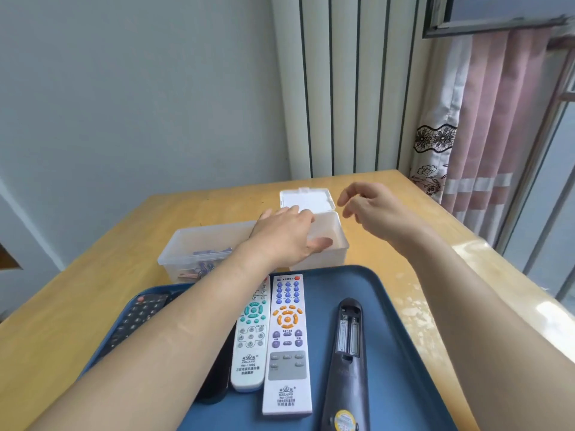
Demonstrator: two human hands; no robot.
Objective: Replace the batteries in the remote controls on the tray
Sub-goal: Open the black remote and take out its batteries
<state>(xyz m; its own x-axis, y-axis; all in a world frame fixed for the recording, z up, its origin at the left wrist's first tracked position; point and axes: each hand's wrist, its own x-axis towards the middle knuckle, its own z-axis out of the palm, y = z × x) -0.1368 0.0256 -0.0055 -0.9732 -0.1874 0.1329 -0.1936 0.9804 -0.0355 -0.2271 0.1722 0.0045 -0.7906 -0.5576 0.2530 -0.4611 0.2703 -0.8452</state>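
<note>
Locate dark remote (347, 353) face down at right of blue tray (389, 306), battery bay open and empty, long axis near-to-far, bay end pointing away. Steady open-lidded box (329, 244) just beyond the tray with left hand (286, 234), thumb on front wall, fingers curled over rim. Fetch cells with right hand (373, 209), loosely curled and empty, and seat them along that axis.

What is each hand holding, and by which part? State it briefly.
The left hand appears to grip the small translucent plastic box by its near-left rim, thumb outside, fingers over the edge. The right hand holds nothing.
</note>
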